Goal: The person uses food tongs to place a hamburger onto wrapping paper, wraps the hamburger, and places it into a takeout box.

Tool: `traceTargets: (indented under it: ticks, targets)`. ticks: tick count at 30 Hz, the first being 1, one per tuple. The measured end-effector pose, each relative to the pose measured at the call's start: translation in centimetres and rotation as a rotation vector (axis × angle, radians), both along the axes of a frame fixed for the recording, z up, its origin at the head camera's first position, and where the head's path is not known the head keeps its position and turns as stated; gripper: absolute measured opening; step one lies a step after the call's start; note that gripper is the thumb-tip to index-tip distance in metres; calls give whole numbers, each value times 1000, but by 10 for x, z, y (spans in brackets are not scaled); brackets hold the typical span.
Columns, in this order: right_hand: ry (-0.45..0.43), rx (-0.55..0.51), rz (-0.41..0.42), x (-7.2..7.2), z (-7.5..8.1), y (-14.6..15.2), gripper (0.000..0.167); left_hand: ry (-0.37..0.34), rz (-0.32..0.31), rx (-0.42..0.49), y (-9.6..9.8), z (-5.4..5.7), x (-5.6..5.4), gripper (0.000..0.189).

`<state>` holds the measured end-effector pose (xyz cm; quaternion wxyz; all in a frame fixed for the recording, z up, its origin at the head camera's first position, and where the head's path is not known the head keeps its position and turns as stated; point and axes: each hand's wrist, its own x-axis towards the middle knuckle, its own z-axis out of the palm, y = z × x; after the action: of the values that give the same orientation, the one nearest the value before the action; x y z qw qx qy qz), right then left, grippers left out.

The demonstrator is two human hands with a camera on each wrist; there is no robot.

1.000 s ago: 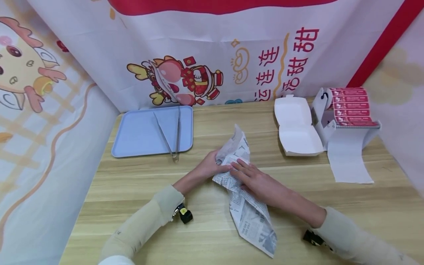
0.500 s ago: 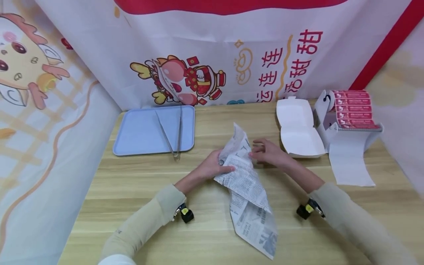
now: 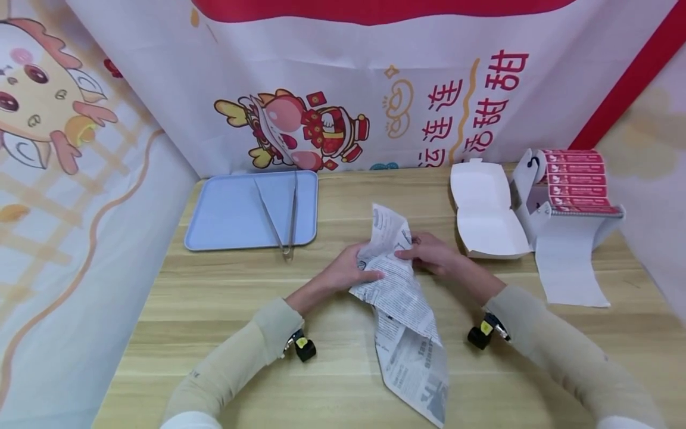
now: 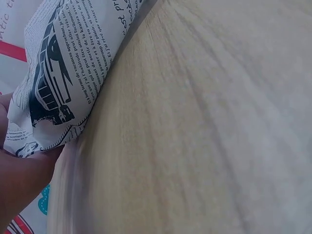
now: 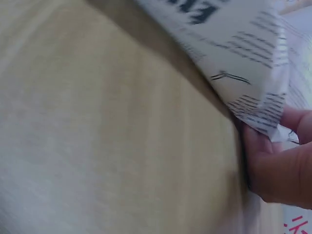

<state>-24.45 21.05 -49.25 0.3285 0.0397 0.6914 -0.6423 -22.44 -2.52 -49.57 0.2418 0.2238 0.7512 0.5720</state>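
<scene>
A folded sheet of newsprint-patterned paper (image 3: pixel 399 286) lies slantwise between the hands, its loose tail reaching toward the near side of the table. My left hand (image 3: pixel 345 269) grips its left side, thumb across the printed front. On the other side my right hand (image 3: pixel 433 253) pinches the paper's right edge near the top, thumb in front and fingers behind. The left wrist view has the paper (image 4: pixel 73 68) bulging over the hand's fingers. In the right wrist view a paper corner (image 5: pixel 263 117) sits between thumb and fingers. Whatever the paper may wrap is hidden.
At the back left is a blue tray (image 3: pixel 225 214) with metal tongs (image 3: pixel 292 220) lying across its edge. An open white takeout box (image 3: pixel 485 205) stands at the back right, beside a label dispenser (image 3: pixel 576 185) with a red-printed roll. Printed cloth hangs behind the table.
My right hand lifted off the paper's front, moved up and right, then took hold of its right edge. The paper's top end has spread wider. My left hand keeps its grip.
</scene>
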Motion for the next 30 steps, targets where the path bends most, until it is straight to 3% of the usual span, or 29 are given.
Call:
traceTargets:
  ticks: [3, 6, 10, 15, 18, 24, 28, 30]
  targets:
    - [59, 114, -83, 6, -4, -6, 39, 38, 22, -19, -1, 0, 1, 67]
    - [247, 208, -127, 15, -2, -13, 28, 50, 87, -50, -2, 2, 5, 65]
    - [423, 259, -221, 25, -2, -22, 23, -3, 185, -60, -5, 6, 15, 68]
    - [509, 328, -304, 32, -7, -29, 22, -8, 230, -66, -1, 8, 32, 95]
    - [555, 350, -324, 34, -8, -30, 23, 32, 245, -108, 4, 10, 40, 108]
    - [571, 335, -322, 37, -9, -30, 23, 75, 298, -132, 10, 9, 46, 118]
    - [427, 248, -275, 44, 2, -27, 34, 62, 299, -125, 11, 8, 49, 118]
    - [343, 173, -291, 49, 9, -27, 34, 64, 290, -126, 10, 7, 50, 115]
